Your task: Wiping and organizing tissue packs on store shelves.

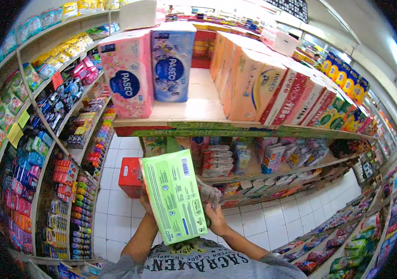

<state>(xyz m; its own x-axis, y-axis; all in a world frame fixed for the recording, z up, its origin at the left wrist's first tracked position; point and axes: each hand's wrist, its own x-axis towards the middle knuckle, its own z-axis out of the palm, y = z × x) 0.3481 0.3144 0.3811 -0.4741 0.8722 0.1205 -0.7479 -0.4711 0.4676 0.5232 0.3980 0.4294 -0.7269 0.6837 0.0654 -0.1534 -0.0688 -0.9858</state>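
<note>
A green Paseo tissue pack [172,197] is held upright, slightly tilted, in front of my chest, its printed side facing the camera. My left hand [146,202] is at the pack's left side, its fingers mostly hidden behind it. My right hand [216,218] is by the pack's right edge and has hold of a greyish cloth [209,191]; whether it also touches the pack is unclear. Beyond the pack, a pink Paseo pack [127,76] and a blue Paseo pack [172,66] stand side by side on the top shelf [198,111].
A row of orange tissue packs [247,83] and red-and-white packs [285,94] stands on the top shelf's right. Lower shelves hold packaged goods [217,160]. A red box [130,178] sits on the tiled floor [111,209]. Stocked shelves [34,94] curve along the left, with more at lower right.
</note>
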